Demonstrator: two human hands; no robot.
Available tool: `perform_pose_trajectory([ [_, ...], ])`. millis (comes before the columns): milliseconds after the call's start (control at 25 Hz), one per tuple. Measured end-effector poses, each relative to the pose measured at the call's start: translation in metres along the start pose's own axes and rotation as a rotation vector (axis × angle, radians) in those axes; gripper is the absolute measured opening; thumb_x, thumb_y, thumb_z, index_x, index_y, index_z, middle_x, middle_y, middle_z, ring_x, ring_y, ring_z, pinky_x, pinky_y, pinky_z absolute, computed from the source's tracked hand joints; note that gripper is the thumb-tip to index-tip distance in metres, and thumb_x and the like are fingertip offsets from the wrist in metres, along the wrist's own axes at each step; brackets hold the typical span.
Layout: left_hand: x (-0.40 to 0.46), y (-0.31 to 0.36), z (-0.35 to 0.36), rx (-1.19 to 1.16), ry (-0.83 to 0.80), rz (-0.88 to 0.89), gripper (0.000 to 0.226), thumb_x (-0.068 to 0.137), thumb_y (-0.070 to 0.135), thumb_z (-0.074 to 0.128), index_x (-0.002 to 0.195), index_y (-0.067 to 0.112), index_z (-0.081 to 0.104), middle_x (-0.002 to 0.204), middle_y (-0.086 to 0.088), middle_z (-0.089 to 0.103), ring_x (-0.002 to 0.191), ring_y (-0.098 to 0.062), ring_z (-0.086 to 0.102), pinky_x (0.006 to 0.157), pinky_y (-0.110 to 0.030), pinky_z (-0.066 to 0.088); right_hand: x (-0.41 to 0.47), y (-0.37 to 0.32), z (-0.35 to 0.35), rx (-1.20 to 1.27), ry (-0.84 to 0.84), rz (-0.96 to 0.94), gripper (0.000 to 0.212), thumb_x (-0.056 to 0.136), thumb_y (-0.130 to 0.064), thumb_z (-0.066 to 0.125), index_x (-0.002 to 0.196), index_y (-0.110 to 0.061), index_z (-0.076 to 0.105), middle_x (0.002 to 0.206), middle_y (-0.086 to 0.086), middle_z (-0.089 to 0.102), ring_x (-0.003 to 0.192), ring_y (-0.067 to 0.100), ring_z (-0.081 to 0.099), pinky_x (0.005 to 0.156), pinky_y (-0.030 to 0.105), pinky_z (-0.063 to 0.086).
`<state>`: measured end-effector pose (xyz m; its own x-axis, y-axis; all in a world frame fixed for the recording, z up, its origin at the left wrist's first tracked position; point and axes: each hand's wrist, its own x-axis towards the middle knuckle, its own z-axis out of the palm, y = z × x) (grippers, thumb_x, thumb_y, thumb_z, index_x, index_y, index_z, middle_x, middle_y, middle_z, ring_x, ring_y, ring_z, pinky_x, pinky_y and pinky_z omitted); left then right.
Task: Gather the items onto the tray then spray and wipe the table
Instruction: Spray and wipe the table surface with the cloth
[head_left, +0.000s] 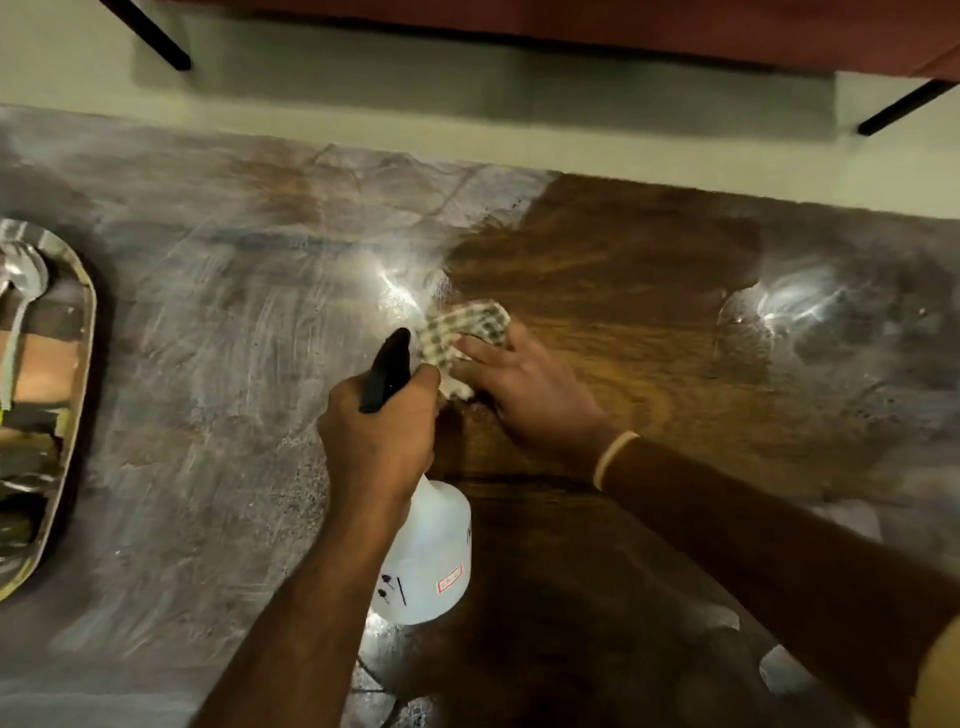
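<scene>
Spray bottle (427, 558) is gripped at its black trigger head by the left hand (382, 436), fingers curled round it. Checked cloth (465, 332) is pressed flat onto the wooden surface (649, 291) under the right hand (524, 387), fingers extended. Metal tray (78, 364) with a spoon (23, 291) is seen at the left edge.

Glossy wood table (649, 312), shiny metal tray (78, 364)
</scene>
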<state>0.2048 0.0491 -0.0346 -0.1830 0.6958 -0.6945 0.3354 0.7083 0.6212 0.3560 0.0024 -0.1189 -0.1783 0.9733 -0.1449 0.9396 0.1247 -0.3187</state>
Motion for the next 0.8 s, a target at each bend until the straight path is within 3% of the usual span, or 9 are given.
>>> perform_pose_trajectory([
  [80, 0.011, 0.004, -0.003, 0.006, -0.033, -0.023, 0.021, 0.075, 0.038, 0.071, 0.074, 0.017, 0.069, 0.068, -0.010, 0.067, 0.051, -0.020, 0.056, 0.051, -0.029, 0.044, -0.012, 0.041, -0.012, 0.010, 0.035, 0.130, 0.046, 0.088, -0.015, 0.061, 0.131, -0.031, 0.059, 0.144, -0.001, 0.052, 0.117, 0.028, 0.048, 0.092, 0.041, 0.050],
  [160, 0.015, 0.008, -0.003, 0.007, -0.053, -0.050, 0.021, 0.077, 0.036, 0.072, 0.075, 0.015, 0.069, 0.065, -0.008, 0.065, 0.048, -0.018, 0.056, 0.046, -0.024, 0.043, 0.014, 0.086, -0.022, 0.018, 0.114, 0.465, 0.047, 0.085, -0.007, 0.054, 0.127, -0.028, 0.063, 0.131, 0.007, 0.062, 0.113, 0.030, 0.051, 0.094, 0.040, 0.049],
  [240, 0.017, 0.013, -0.002, 0.032, -0.101, -0.019, 0.019, 0.081, 0.032, 0.072, 0.073, 0.015, 0.069, 0.068, -0.010, 0.068, 0.048, -0.017, 0.057, 0.041, -0.021, 0.042, 0.066, 0.099, -0.033, 0.024, 0.256, 0.636, 0.048, 0.083, -0.003, 0.049, 0.123, -0.020, 0.067, 0.120, 0.011, 0.067, 0.112, 0.034, 0.052, 0.094, 0.036, 0.047],
  [320, 0.021, 0.014, -0.003, 0.079, -0.127, 0.048, 0.019, 0.079, 0.032, 0.072, 0.076, 0.014, 0.069, 0.076, -0.011, 0.071, 0.051, -0.018, 0.059, 0.040, -0.023, 0.045, 0.112, 0.058, -0.039, 0.108, 0.307, 0.638, 0.043, 0.087, 0.001, 0.050, 0.124, -0.016, 0.066, 0.121, 0.014, 0.064, 0.113, 0.033, 0.050, 0.094, 0.035, 0.045],
  [440, 0.033, 0.024, -0.009, 0.136, -0.113, 0.112, 0.026, 0.068, 0.043, 0.071, 0.071, 0.017, 0.067, 0.068, -0.006, 0.067, 0.057, -0.022, 0.062, 0.052, -0.042, 0.059, 0.104, -0.005, -0.028, 0.113, 0.181, 0.329, 0.039, 0.089, -0.004, 0.064, 0.125, -0.020, 0.064, 0.128, 0.009, 0.060, 0.107, 0.025, 0.049, 0.085, 0.031, 0.047],
  [520, 0.042, 0.030, -0.016, 0.155, -0.107, 0.111, 0.032, 0.063, 0.049, 0.071, 0.068, 0.018, 0.065, 0.063, -0.003, 0.064, 0.057, -0.022, 0.061, 0.056, -0.040, 0.058, 0.066, 0.001, -0.026, 0.079, 0.081, 0.204, 0.042, 0.089, -0.004, 0.062, 0.124, -0.027, 0.065, 0.138, -0.002, 0.057, 0.108, 0.024, 0.048, 0.082, 0.029, 0.045],
  [680, 0.056, 0.032, -0.020, 0.093, -0.131, 0.031, 0.033, 0.066, 0.043, 0.073, 0.070, 0.010, 0.067, 0.058, -0.004, 0.060, 0.049, -0.017, 0.055, 0.053, -0.029, 0.047, 0.060, 0.087, -0.035, 0.036, 0.150, 0.580, 0.050, 0.082, 0.002, 0.054, 0.122, -0.024, 0.068, 0.128, 0.006, 0.065, 0.107, 0.031, 0.051, 0.093, 0.038, 0.049],
  [800, 0.052, 0.031, -0.019, 0.127, -0.143, 0.069, 0.027, 0.075, 0.035, 0.075, 0.071, 0.010, 0.065, 0.054, -0.002, 0.060, 0.045, -0.013, 0.055, 0.049, -0.028, 0.049, 0.127, 0.078, -0.038, 0.048, 0.269, 0.702, 0.050, 0.082, -0.001, 0.051, 0.125, -0.023, 0.065, 0.123, 0.010, 0.066, 0.121, 0.031, 0.050, 0.100, 0.035, 0.046],
])
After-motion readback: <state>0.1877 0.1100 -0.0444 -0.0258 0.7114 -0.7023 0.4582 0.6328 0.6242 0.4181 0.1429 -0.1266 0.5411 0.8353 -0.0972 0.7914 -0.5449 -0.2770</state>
